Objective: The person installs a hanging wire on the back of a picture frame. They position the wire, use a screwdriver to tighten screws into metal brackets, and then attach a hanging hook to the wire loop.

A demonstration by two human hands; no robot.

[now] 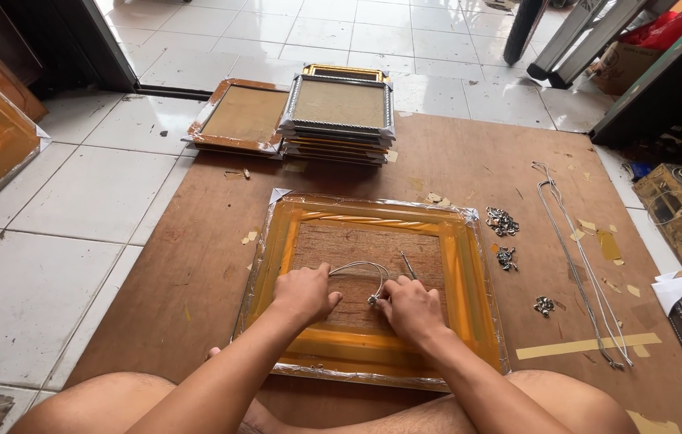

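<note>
A brown cardboard box (624,66) sat at the upper right on the tiled floor, just beside red plastic wrapping (669,28). Another open cardboard box (678,210), tan and worn, stood at the right edge, holding loose wires.

Both hands (357,301) press a wire loop (361,271) onto the frame back (373,241) — wrapped, orange-edged.

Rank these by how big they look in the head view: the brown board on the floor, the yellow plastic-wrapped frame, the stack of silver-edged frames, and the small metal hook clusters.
1. Brown board
2. Yellow plastic-wrapped frame
3. Stack of silver-edged frames, though it lies farther from the camera, so its true size against the yellow frame is unsure
4. Small metal hook clusters
</note>
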